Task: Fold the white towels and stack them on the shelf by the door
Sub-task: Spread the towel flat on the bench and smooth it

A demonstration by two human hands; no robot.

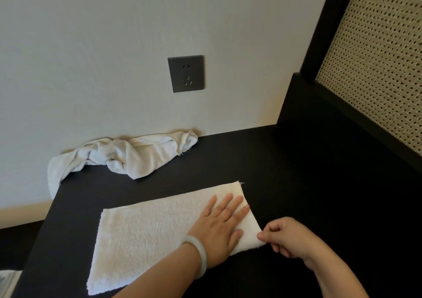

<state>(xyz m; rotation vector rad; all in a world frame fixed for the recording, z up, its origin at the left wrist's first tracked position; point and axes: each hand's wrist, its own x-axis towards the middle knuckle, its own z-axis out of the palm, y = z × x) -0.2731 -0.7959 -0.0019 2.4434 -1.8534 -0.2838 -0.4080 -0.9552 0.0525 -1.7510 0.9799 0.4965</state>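
The right hand [288, 238] pinches the near right corner of the folded towel [146, 236] between the thumb and the curled fingers, and this corner is a little raised from the dark table [285, 172]. From this pinch the white towel spreads away to the left as a long flat rectangle, and it lies directly on the table surface. Just beside the pinch, on its left side, the left hand [219, 227] lies flat on the towel with straight fingers a little spread; it presses the cloth down and grasps nothing. Its thumb nearly reaches the pinched corner, but I cannot tell if the two hands touch. A pale bracelet [201, 256] sits on the left wrist, nearer to the person than the pinch. Far beyond the pinch and to its left, a crumpled towel [127, 153] lies against the wall [91, 57]. It is well apart from the folded one, and one end of it hangs over the left edge of the table. Higher on the wall, beyond the pinch, there is a dark socket plate [185, 73]. To the right of the pinch and beyond it, a dark frame holds a woven cane panel [376, 69], which stands at the far right side of the table.
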